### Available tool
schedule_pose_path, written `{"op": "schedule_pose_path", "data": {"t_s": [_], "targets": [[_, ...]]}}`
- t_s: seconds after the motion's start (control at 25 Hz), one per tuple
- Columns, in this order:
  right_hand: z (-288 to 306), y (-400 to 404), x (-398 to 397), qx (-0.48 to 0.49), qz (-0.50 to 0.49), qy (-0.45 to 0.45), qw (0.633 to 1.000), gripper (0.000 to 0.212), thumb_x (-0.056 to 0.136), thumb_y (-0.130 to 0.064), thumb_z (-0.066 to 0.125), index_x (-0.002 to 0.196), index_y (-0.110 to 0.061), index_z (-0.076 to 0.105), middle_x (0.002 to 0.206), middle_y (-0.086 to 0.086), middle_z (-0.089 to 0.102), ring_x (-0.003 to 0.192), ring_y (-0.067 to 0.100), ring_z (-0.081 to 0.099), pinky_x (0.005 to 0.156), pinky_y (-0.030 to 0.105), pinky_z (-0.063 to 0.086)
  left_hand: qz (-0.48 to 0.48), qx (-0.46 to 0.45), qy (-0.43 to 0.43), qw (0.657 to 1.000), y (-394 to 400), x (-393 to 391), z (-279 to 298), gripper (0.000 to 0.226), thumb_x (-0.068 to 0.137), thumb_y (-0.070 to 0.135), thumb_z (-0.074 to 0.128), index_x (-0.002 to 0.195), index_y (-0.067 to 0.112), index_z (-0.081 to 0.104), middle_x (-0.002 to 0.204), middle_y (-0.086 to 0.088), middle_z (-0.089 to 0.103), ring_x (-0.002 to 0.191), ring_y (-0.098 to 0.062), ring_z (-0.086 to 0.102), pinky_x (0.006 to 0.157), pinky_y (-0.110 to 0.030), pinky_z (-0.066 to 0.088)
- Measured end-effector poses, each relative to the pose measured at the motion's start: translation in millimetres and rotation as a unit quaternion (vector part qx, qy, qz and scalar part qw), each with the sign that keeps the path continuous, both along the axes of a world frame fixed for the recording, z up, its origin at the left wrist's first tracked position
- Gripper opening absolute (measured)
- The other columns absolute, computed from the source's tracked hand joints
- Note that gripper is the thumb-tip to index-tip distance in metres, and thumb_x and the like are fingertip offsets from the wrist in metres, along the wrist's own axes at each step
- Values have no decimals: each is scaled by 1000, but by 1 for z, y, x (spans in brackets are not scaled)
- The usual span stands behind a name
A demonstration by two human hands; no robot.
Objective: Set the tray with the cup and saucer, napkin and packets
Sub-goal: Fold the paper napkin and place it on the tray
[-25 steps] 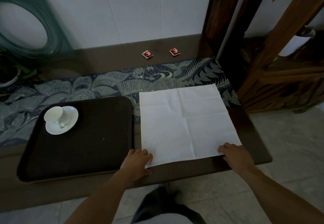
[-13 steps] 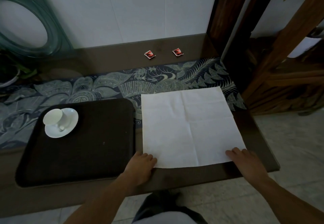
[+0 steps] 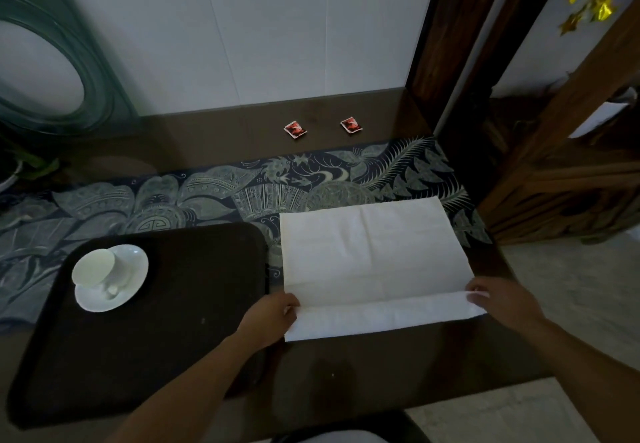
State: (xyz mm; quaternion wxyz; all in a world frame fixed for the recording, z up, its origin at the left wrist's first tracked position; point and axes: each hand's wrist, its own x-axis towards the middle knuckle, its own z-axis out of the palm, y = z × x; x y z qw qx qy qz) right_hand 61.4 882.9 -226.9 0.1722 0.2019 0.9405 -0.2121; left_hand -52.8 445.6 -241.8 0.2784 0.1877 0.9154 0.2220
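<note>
A white napkin (image 3: 374, 255) lies on the table to the right of a dark tray (image 3: 194, 304). Its near edge is lifted and turned over toward the wall. My left hand (image 3: 270, 318) pinches the napkin's near left corner. My right hand (image 3: 502, 300) pinches the near right corner. A white cup (image 3: 95, 266) stands on a white saucer (image 3: 117, 290) in the tray's far left corner. Two small red packets (image 3: 295, 129) (image 3: 351, 125) lie apart near the wall, beyond the napkin.
A patterned blue runner (image 3: 207, 196) crosses the table under the napkin's far part and behind the tray. A dark wooden post (image 3: 446, 44) rises at the table's right end. Wooden furniture (image 3: 561, 183) stands to the right. A green hose coil (image 3: 52, 61) leans at left.
Both hands have taken hold of the napkin's near corners and folded the near edge up and away from me. The camera has moved closer to the table.
</note>
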Motion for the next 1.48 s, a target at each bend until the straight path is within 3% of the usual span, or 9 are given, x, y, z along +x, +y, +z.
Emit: {"op": "schedule_pose_path", "data": {"t_s": [0.16,0.24,0.36,0.56,0.68,0.92,1.24,1.48], "targets": [[4,9,-44,-56,-72,45,995,8,86,-23,70,84,-26,63,92,4,66,90,23,59,78,36,48,98,67,8,993,1,-35,-1,19,95,15,52,104,17,69,103,0,69,93,-15,62,84,-28,48],[4,15,-70,-89,-89,69,990,10,85,-22,72,81,-26,64,90,3,66,89,22,59,73,32,45,141,77,7,987,6,-53,-1,16,95,16,55,101,21,69,98,2,69,89,-12,62,80,-25,45],[4,23,-107,-112,-81,91,986,7,84,-20,72,83,-21,66,87,0,64,86,18,57,64,25,39,209,91,18,974,17,-78,1,13,95,16,56,100,21,67,94,3,67,87,-13,61,77,-25,44],[-3,41,-163,-105,-43,99,989,4,90,-20,64,91,-21,68,91,-2,64,86,17,57,68,29,40,287,67,31,955,39,-118,-1,14,96,16,55,104,16,66,90,-1,66,76,-11,57,64,-22,40],[-12,49,-191,-108,-49,107,987,8,91,-20,63,96,-19,70,95,0,63,89,18,56,76,31,42,309,52,32,949,48,-139,-6,16,96,18,54,107,15,66,87,0,66,73,-11,58,65,-25,42],[-36,60,-223,-110,-69,90,987,11,88,-25,67,82,-32,62,84,-2,64,82,20,59,68,31,42,335,27,45,941,63,-175,-18,18,97,21,51,106,15,65,88,-4,68,69,-14,56,60,-25,41],[-49,61,-234,-84,-79,85,990,4,90,-24,65,90,-20,66,90,4,66,82,24,60,70,38,50,357,12,47,933,75,-194,-35,13,98,19,48,100,17,60,86,1,63,66,-5,53,52,-19,35],[-43,55,-235,-55,-91,84,991,8,89,-27,65,90,-20,63,89,4,64,81,24,58,69,37,48,375,20,49,926,75,-195,-36,6,96,17,51,97,14,56,87,-3,63,72,-12,55,64,-29,42]]}}
